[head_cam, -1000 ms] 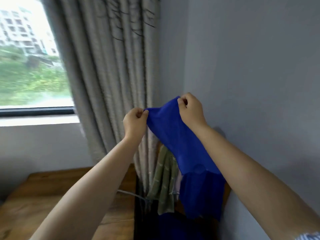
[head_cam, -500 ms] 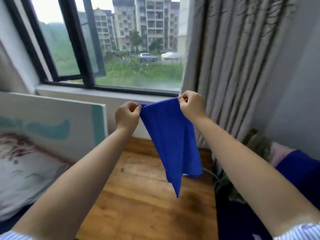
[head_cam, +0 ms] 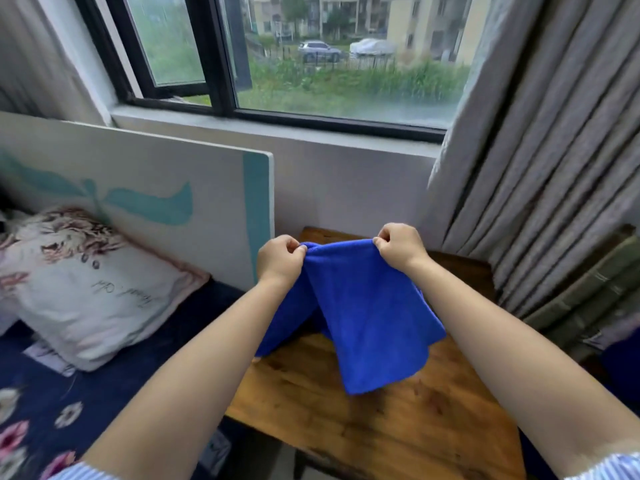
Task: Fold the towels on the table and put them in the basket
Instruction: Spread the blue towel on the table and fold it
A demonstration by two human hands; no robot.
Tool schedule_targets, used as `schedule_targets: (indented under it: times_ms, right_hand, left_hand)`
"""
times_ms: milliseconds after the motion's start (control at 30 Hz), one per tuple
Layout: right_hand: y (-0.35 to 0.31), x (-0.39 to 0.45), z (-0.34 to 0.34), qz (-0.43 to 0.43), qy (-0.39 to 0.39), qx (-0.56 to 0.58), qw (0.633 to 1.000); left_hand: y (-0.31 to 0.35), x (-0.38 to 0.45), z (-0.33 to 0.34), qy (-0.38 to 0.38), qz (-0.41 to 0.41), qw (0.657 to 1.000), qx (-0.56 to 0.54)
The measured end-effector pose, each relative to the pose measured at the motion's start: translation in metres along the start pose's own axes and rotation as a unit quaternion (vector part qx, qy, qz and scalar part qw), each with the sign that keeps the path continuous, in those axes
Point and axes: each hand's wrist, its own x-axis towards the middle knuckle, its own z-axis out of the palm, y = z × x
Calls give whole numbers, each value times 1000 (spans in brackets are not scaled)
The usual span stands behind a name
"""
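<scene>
Blue towel point(head_cam: 367, 317) hangs over the wooden tabletop point(head_cam: 398, 420), its lower edge brushing the wood. Left hand point(head_cam: 278, 259) and right hand point(head_cam: 401, 249) each pinch a top corner; keeping that edge taut should lay it flat for folding.

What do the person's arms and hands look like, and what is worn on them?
Both forearms are bare from wrist to near the elbow. The left hand and right hand wear no gloves; no rings, watch or bracelets show. At the bottom edge, each arm has a sleeve of white cloth with thin blue stripes: the left sleeve and the right sleeve.
</scene>
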Motion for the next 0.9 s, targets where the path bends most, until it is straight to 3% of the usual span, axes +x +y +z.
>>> schedule_targets:
  times_ms: [200,367,500,600,733,900]
  right_hand:
    - [-10,49,-6,-7,67,54,996]
    - [-23,75,-25,-84,140,85,983]
    - [-30,70,-10,-143,167,70,973]
    - [-24,48,40,-127,116,56,984]
    - [-13,11,128,-45,-31,-11,998]
    - [-13,-65,231,46,-139,-33,989]
  left_hand:
    - [22,61,7,10,12,999,-52]
    - [46,110,-2,40,74,990,-116]
    - [22,124,-9,37,102,980,-165]
    - [-34,128,1,-45,66,987,-139]
    - [-112,119,25,-159,-39,985,-52]
    - [-193,82,43,-293,-94,942,135]
